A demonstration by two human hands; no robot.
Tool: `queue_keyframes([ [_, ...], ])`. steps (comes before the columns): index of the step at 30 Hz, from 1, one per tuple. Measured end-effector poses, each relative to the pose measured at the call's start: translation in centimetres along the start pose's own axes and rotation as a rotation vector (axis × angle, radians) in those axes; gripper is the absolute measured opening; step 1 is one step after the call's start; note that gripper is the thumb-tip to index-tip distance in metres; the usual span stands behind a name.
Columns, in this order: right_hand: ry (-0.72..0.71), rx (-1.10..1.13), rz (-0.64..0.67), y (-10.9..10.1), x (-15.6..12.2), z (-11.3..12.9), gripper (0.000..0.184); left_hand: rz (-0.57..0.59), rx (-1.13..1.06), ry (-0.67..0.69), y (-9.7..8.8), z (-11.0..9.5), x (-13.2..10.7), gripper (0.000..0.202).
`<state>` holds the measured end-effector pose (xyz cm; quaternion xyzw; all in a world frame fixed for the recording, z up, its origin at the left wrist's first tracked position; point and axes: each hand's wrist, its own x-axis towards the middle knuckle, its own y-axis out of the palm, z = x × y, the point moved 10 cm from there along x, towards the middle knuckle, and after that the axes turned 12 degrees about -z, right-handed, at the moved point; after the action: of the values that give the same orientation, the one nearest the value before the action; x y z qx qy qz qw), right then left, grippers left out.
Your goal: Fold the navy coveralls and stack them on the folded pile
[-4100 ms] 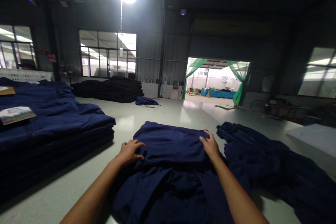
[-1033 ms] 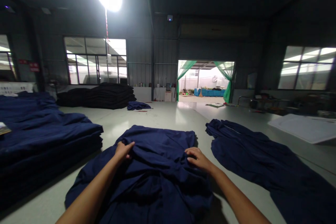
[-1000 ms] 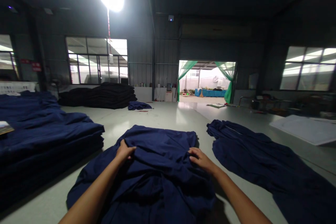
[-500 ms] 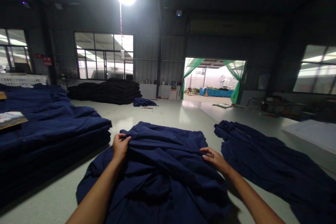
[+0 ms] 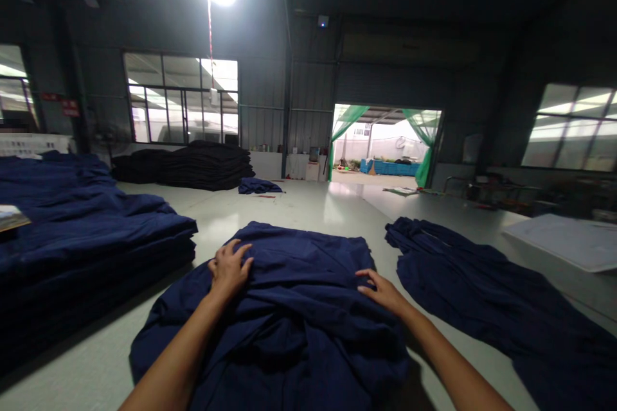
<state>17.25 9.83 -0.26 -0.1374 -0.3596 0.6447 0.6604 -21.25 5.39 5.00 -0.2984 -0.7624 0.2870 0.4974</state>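
A dark blue garment (image 5: pixel 308 263) lies bunched on the pale table (image 5: pixel 308 202) in front of me, its far edge spread fairly flat and its near part in deep folds. My left hand (image 5: pixel 230 270) rests on the garment's left side, palm down with the fingers spread. At the right side, my right hand (image 5: pixel 380 289) touches the cloth with its fingers apart and slightly bent. Neither hand is closed around the fabric. The garment's exact kind is hidden by the folds.
To the left rises a tall stack of blue garments (image 5: pixel 96 231) with a printed card (image 5: pixel 12 218) on it. Another blue garment (image 5: pixel 482 289) lies at the right, near a white sheet (image 5: pixel 563 241). Farther back are a black cloth pile (image 5: pixel 193 164) and a small blue bundle (image 5: pixel 259 186).
My left hand has let go of the garment's edge and spread its fingers flat on the cloth. The right fingers have moved slightly inward. The view has shifted a little to the right.
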Motion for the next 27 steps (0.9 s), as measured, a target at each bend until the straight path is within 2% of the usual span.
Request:
queue_keyframes([
  [2, 0.016, -0.014, -0.055, -0.6, 0.2, -0.2, 0.042, 0.202, -0.032, 0.155, 2.0, -2.0, -1.0, 0.040],
  [4, 0.017, -0.120, -0.162, -2.0, 0.4, -0.2, 0.038, 0.344, 0.009, 0.144, 3.5, -1.9, -1.8, 0.048],
  [5, 0.007, -0.187, -0.218, -2.8, 0.5, 0.1, 0.035, 0.344, 0.035, 0.121, 3.6, -1.8, -1.8, 0.052],
  [7, -0.030, -0.261, -0.256, -3.8, 0.5, 1.2, 0.027, 0.261, 0.004, 0.136, 2.5, -2.8, -1.5, 0.050],
  [8, -0.048, -0.247, -0.225, -3.8, 0.4, 1.9, 0.023, 0.239, -0.073, 0.177, 1.8, -4.1, -1.5, 0.045],
  [9, -0.064, -0.202, -0.162, -3.4, 0.2, 2.7, 0.022, 0.267, -0.188, 0.231, 1.4, -5.6, -1.8, 0.039],
  [10, -0.076, -0.152, -0.075, -2.7, -0.2, 3.6, 0.026, 0.353, -0.323, 0.288, 1.4, -7.3, -2.5, 0.033],
  [11, -0.084, -0.122, 0.031, -1.6, -0.8, 4.5, 0.033, 0.489, -0.448, 0.339, 1.6, -9.0, -3.7, 0.032],
  [13, -0.081, -0.173, 0.239, 0.8, -2.4, 5.9, 0.050, 0.760, -0.567, 0.405, 2.3, -11.3, -6.4, 0.049],
  [14, -0.059, -0.253, 0.311, 1.9, -3.3, 6.1, 0.061, 0.844, -0.554, 0.426, 2.6, -11.8, -7.5, 0.063],
  [15, -0.028, -0.348, 0.349, 2.8, -3.9, 6.1, 0.068, 0.879, -0.519, 0.448, 2.9, -12.0, -8.2, 0.075],
  [16, -0.003, -0.439, 0.350, 3.4, -4.4, 6.1, 0.070, 0.869, -0.484, 0.467, 3.0, -12.1, -8.4, 0.081],
  [19, -0.016, -0.629, 0.290, 5.0, -4.8, 6.2, 0.060, 0.731, -0.382, 0.479, 2.5, -11.8, -7.4, 0.077],
  [23, -0.046, -0.717, 0.336, 6.9, -4.7, 4.9, 0.059, 0.612, -0.002, 0.430, 1.0, -9.9, -5.7, 0.082],
  [27, -0.038, -0.724, 0.349, 6.7, -4.2, 4.2, 0.061, 0.571, 0.161, 0.452, -1.8, -9.5, -5.4, 0.050],
])
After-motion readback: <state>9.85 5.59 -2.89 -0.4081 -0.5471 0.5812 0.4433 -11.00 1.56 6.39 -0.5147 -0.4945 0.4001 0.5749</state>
